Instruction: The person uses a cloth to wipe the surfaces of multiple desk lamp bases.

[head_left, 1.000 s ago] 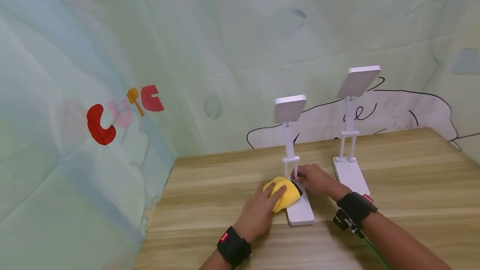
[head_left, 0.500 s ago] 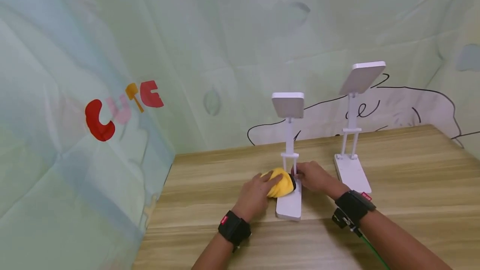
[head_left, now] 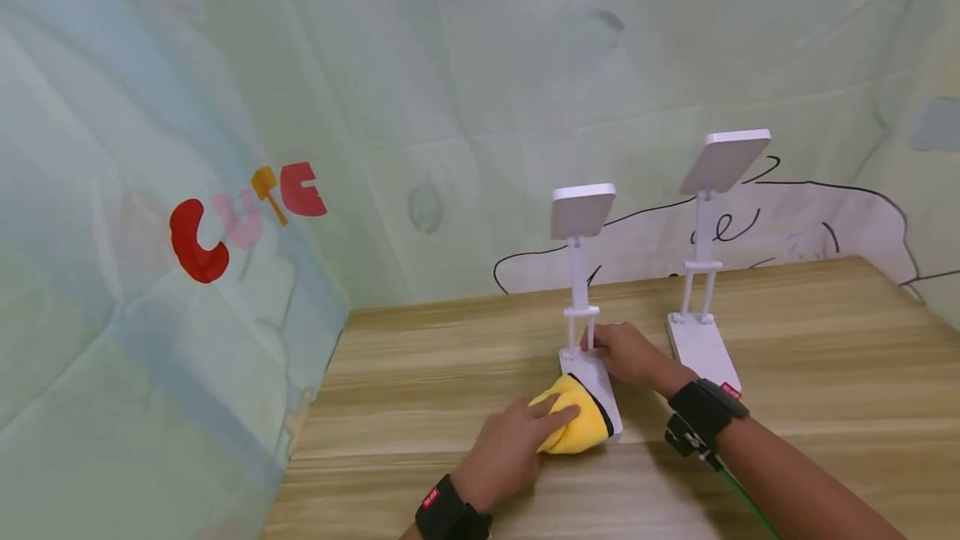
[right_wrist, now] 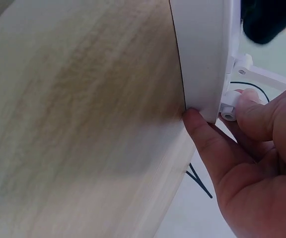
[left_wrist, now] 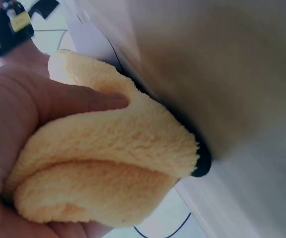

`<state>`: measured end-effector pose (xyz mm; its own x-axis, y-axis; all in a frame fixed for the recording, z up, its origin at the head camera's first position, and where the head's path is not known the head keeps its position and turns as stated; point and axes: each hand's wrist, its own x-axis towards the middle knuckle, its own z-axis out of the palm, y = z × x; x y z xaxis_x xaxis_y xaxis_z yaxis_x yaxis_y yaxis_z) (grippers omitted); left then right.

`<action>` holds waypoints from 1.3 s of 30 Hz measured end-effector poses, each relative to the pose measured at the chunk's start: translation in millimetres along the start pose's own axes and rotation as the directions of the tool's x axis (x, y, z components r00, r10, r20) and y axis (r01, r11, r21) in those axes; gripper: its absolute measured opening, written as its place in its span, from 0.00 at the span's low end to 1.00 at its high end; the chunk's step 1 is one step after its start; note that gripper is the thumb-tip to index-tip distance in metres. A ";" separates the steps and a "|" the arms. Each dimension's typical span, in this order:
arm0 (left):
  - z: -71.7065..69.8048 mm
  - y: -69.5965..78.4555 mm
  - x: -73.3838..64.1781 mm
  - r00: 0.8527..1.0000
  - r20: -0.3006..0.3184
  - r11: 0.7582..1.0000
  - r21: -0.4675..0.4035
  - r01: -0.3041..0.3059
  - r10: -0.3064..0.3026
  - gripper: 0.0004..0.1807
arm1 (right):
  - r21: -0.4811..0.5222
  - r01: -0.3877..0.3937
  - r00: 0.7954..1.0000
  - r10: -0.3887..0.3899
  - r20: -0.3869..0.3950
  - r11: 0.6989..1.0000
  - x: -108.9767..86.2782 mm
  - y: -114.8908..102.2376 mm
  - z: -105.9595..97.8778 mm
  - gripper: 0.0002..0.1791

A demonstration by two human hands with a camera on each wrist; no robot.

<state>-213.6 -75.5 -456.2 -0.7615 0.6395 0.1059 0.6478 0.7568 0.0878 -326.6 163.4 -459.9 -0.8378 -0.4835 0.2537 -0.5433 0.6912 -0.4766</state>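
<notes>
A white folding phone stand [head_left: 594, 375] stands upright on the wooden table, its tilted plate [head_left: 582, 212] raised at the top. My left hand [head_left: 504, 450] holds a bunched yellow cloth [head_left: 583, 422] with a black edge against the near end of the stand's base. In the left wrist view the thumb lies over the fluffy cloth [left_wrist: 108, 141] and fingers show beneath it. At the back of the base, my right hand [head_left: 632, 355] grips the stand beside the hinge. The right wrist view shows its thumb on the white hinge knob [right_wrist: 229, 105] and a fingertip at the base's lower corner.
Behind and to the right stands a second white phone stand [head_left: 705, 348], close to my right forearm. A printed fabric backdrop [head_left: 450, 123] rises along the wooden table's [head_left: 420, 357] back and left edges. A green cable [head_left: 742, 497] runs from the right wrist camera.
My left hand and the cloth moved from near the hinge toward me, to the base's near end. The base's near end swung left, then back right. My right hand kept its grip.
</notes>
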 end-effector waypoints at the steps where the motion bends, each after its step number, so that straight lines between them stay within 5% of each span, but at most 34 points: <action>1: -1.1 2.7 -4.3 1.000 0.016 1.000 -0.012 0.001 -0.001 0.45 | 0.001 -0.004 1.000 0.004 0.005 1.000 0.1 0.6 -1.0 0.09; 6: -1.6 13.3 -19.0 0.999 0.036 0.999 -0.025 -0.030 0.031 0.47 | 0.008 -0.044 0.999 0.044 0.030 0.999 0.9 5.5 -6.3 0.08; 11: 1.1 15.6 -19.3 0.999 -0.013 0.999 -0.002 -0.032 0.032 0.48 | 0.019 -0.051 0.998 0.051 0.029 0.998 5.4 7.8 -9.9 0.07; 17: 7.1 14.0 -5.3 0.989 -0.144 0.999 0.038 -0.004 0.010 0.47 | 0.009 -0.035 0.999 0.035 0.007 0.999 3.7 7.6 -11.1 0.07; 22: 14.0 5.3 13.2 0.980 -0.196 0.998 0.054 0.033 -0.022 0.46 | 0.015 0.035 0.999 -0.035 -0.006 0.999 2.3 6.4 -4.7 0.08; 32: 16.8 -16.1 37.0 0.982 -0.155 0.991 0.058 0.119 -0.109 0.47 | 0.043 0.026 0.997 -0.029 0.072 0.999 -0.3 -0.3 0.7 0.12; 39: 12.5 -8.6 43.9 0.986 -0.147 0.986 0.134 0.098 -0.078 0.46 | -0.013 0.092 0.995 -0.091 0.045 0.996 1.6 4.2 -6.2 0.11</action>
<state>-252.9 -52.3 -464.7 -0.7979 0.5518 0.2428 0.5611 0.8270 -0.0354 -330.5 168.8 -456.2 -0.7816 -0.5682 0.2575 -0.6183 0.6510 -0.4404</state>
